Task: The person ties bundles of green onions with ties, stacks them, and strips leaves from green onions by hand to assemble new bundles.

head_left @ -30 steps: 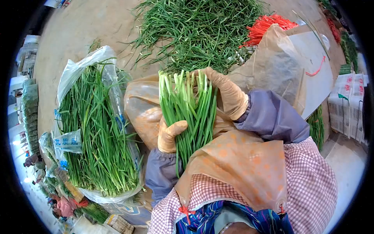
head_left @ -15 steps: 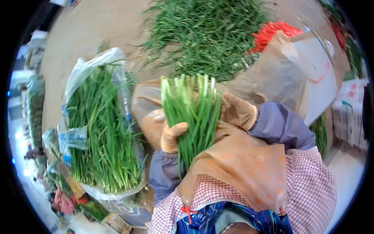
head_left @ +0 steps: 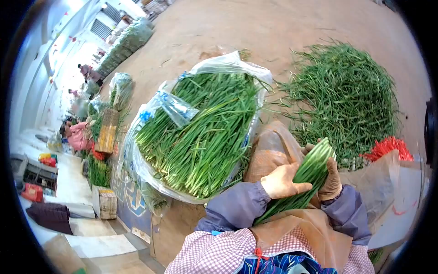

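Note:
Over my lap, a bunch of chives (head_left: 311,170) leans with its pale cut ends up and to the right. My left hand (head_left: 282,181), in a tan glove, is closed round the near left side of the bunch, thumb across the stalks. My right hand (head_left: 332,185), also gloved, wraps the bunch from the right, with fingertips showing behind the pale ends. The green tips run down onto my brownish plastic apron (head_left: 303,223). To the left, a large open clear plastic bag (head_left: 262,73) holds a big heap of chives (head_left: 200,132).
A loose pile of green leaves (head_left: 344,100) lies on the floor ahead to the right. Red ties (head_left: 390,148) rest beside a white board (head_left: 406,192). At far left are a person in pink (head_left: 78,136), a wooden crate (head_left: 107,130) and stacked bags (head_left: 130,43).
My view has swung to the left. The bunch, fanned out and upright before, is now narrower and tilted right. My right hand has come round its side.

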